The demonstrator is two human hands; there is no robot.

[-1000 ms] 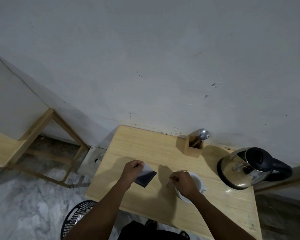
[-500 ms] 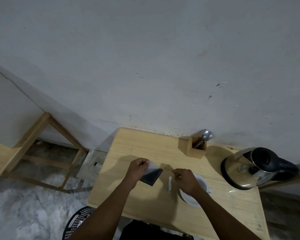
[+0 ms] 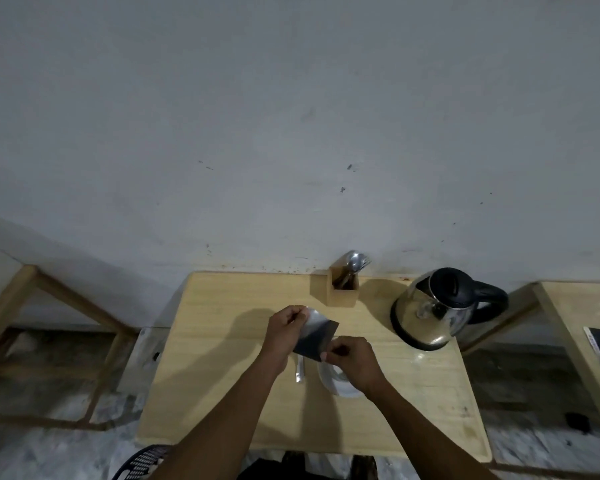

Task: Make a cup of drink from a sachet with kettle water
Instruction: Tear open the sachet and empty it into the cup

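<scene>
I see two hands above one wooden tabletop (image 3: 222,375). My left hand (image 3: 284,329) pinches the upper corner of one sachet (image 3: 315,336), dark with a silvery sheen, held in the air; my right hand (image 3: 352,358) grips its lower edge. Below it sits one white cup (image 3: 338,384), partly hidden by the right hand. One torn silver strip (image 3: 301,368) lies just beside the cup. One steel kettle (image 3: 433,311) with a black lid stands to the right. One wooden holder (image 3: 342,289) keeps spoons (image 3: 355,262); their number I cannot tell.
</scene>
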